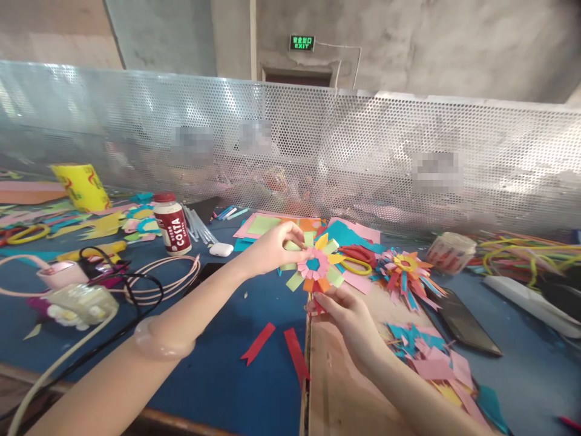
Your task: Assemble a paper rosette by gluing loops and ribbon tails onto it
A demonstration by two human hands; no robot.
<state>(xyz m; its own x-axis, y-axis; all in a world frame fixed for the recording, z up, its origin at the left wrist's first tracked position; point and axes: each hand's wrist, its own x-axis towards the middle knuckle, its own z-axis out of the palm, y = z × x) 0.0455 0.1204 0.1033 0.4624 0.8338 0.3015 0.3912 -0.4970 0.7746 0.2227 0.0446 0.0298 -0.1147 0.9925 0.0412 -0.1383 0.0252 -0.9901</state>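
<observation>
A paper flower (316,264) with green, yellow and orange petals, a pink ring and a blue centre is held up over the table. My left hand (272,247) pinches its left edge with closed fingers. My right hand (347,315) sits just below it, fingers closed on a red paper strip (318,297) at the flower's lower edge. A pale bangle circles my left forearm (163,340).
Two red strips (276,348) lie on the blue table top. A finished paper flower (406,270), yellow-handled scissors (358,261), a dark phone (463,321), paper scraps (431,357), a Costa bottle (172,223), white earbuds case (221,249) and cables (149,281) surround the hands. A perforated metal screen (318,157) runs behind.
</observation>
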